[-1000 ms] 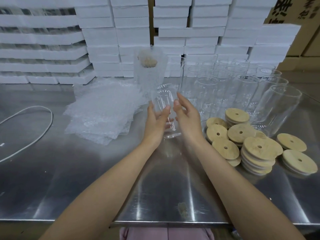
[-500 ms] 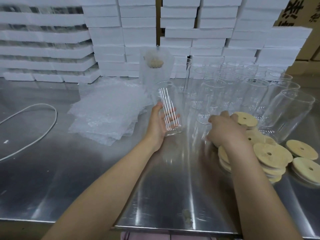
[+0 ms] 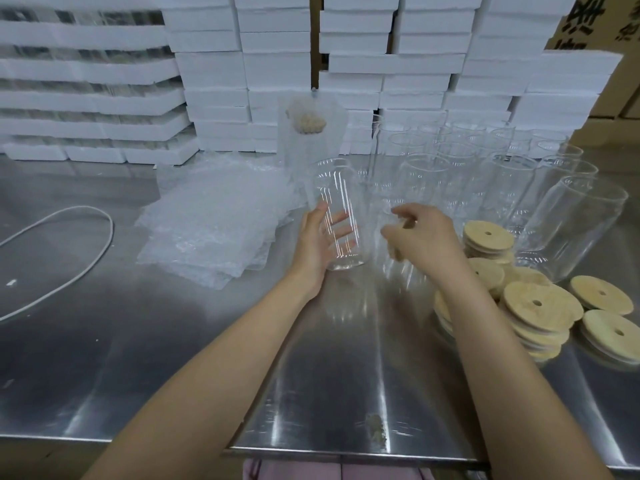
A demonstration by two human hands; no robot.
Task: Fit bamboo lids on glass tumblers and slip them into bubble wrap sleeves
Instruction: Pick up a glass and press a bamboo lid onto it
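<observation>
Clear cylindrical glass tumbler (image 3: 341,216): was held upright, long axis near vertical, mouth up, mid shiny steel table (image 3: 207,341), gripped by left hand (image 3: 317,244). Right hand (image 3: 424,237) curled round a blurred round bamboo lid (image 3: 394,252). Behind, translucent bubble-wrap sleeve (image 3: 311,150) contained a lidded tumbler.

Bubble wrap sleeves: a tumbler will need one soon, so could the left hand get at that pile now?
Likely not freely: the left hand holds a tumbler, though the pile lies just beside it, nothing between.
</observation>
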